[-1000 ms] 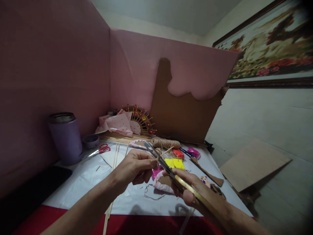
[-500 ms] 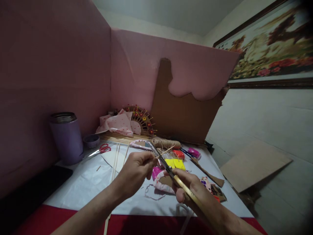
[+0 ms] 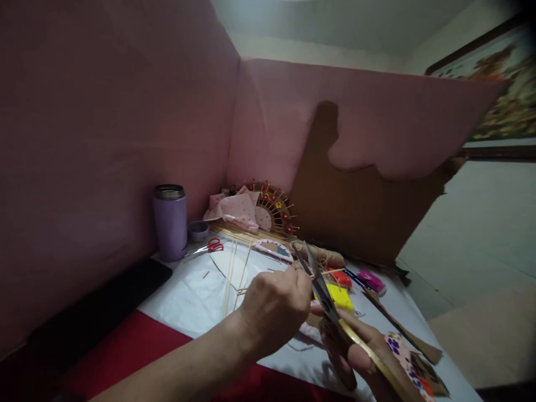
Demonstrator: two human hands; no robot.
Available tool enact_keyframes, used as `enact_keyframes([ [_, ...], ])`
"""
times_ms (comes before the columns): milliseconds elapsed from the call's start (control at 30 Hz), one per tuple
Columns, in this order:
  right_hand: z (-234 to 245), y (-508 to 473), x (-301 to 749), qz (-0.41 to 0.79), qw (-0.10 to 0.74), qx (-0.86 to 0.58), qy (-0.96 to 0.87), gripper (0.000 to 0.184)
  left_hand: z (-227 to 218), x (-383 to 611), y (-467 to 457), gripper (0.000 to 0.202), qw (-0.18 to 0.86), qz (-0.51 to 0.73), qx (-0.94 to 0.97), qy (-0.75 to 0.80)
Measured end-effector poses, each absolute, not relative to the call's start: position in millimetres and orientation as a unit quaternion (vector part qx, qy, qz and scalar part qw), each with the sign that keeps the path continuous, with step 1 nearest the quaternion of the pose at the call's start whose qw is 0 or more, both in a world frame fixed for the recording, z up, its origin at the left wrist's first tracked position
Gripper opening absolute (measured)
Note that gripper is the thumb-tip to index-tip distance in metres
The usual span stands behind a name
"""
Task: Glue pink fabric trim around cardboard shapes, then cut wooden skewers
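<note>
My left hand (image 3: pixel 272 301) is closed, back of the hand up, around thin wooden sticks. One stick (image 3: pixel 334 272) pokes out to the right past the scissor blades; short ends show on the hand's left. In my right hand (image 3: pixel 360 357) is a pair of scissors (image 3: pixel 330 310) with yellowish handles, its blades parted and pointing up and away. The blades cross the stick close beside my left fingers; whether they touch it I cannot tell. Beyond the hands lie a yellow packet (image 3: pixel 341 297), a red packet (image 3: pixel 341 278) and a twine roll (image 3: pixel 329 255).
At the left stand a purple tumbler (image 3: pixel 170 226) and a tape roll (image 3: pixel 198 230), with red-handled scissors (image 3: pixel 215 244) nearby. Pink cloth (image 3: pixel 237 209) and a half-round decorated piece (image 3: pixel 287 218) sit at the back. Torn cardboard (image 3: pixel 355 212) leans against the pink partition.
The view has swung left, so things sit further right in the picture. The scissor blades have parted wider, and my left hand has turned with its back more upward.
</note>
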State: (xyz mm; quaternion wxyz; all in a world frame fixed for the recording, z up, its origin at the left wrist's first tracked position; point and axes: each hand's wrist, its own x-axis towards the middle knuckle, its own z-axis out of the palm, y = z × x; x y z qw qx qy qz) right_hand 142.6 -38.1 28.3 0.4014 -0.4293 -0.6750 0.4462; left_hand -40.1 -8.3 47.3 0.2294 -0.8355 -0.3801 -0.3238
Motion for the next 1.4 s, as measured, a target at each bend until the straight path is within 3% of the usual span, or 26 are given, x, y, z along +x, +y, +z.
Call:
enact_keyframes([
  [300,21,-30,139,0.477,0.394,-0.446,-0.647,0.089,52,-40,-7,0.017,0.297,-0.32,-0.812,-0.388],
  [567,44,-53,133,0.4,0.438,-0.476,-0.649,0.069,52,-41,-6,0.017,0.31,-0.273,-0.814,-0.409],
  [767,31,-43,133,0.486,0.427,-0.424,-0.633,0.07,55,-43,-6,0.023,0.061,-0.306,-0.825,-0.471],
  [900,23,-41,136,0.536,0.417,-0.406,-0.611,0.054,59,-42,-6,0.03,-0.185,-0.387,-0.765,-0.48],
  [1000,26,-43,138,0.526,0.387,-0.424,-0.627,0.044,62,-42,-2,0.03,-0.382,-0.411,-0.699,-0.443],
  [1133,29,-44,141,0.462,0.374,-0.449,-0.668,0.035,64,-46,8,0.029,-0.632,-0.337,-0.578,-0.391],
  [1200,28,-43,142,0.449,0.375,-0.446,-0.677,0.033,63,-47,11,0.028,-0.677,-0.308,-0.556,-0.371],
  [1300,29,-42,143,0.464,0.372,-0.448,-0.668,0.03,58,-44,13,0.026,-0.666,-0.319,-0.561,-0.374],
  [1400,35,-41,142,0.476,0.388,-0.456,-0.644,0.022,51,-38,10,0.027,-0.507,-0.401,-0.637,-0.419],
])
